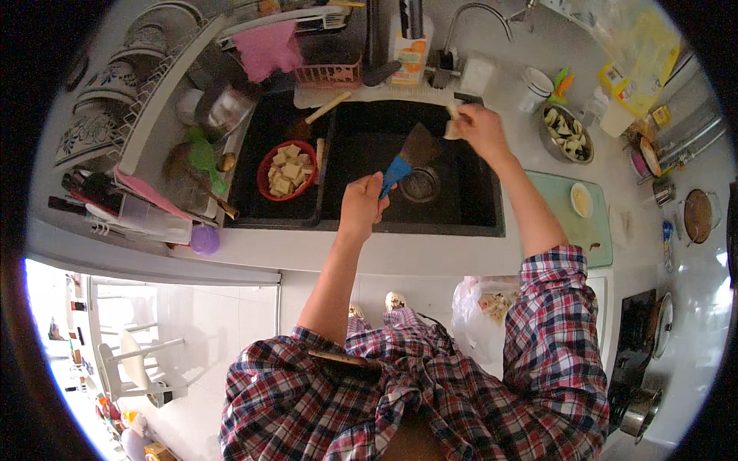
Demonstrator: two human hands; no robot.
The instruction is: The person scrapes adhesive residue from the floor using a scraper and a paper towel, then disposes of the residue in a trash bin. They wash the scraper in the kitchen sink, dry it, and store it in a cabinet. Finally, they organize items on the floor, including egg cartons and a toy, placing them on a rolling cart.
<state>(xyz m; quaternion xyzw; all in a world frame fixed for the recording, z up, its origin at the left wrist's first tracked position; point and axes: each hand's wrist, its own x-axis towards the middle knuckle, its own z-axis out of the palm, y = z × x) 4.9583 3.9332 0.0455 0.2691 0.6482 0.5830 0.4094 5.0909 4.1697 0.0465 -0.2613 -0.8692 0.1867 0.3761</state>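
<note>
The left hand (361, 209) is gripping a blue-handled, wide-bladed tool (419, 147) over the right basin of the black sink (367, 165); apart from it, the right hand (480, 129) is pinching a small pale piece (451, 129), too unclear to identify. The person seems to be cleaning the tool, and the next move is probably calling for bringing both hands together.

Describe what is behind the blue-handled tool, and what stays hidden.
Behind the blue-handled tool in the left hand is the dark sink basin; its round drain shows mostly. The patch behind the blade is covered.
</note>
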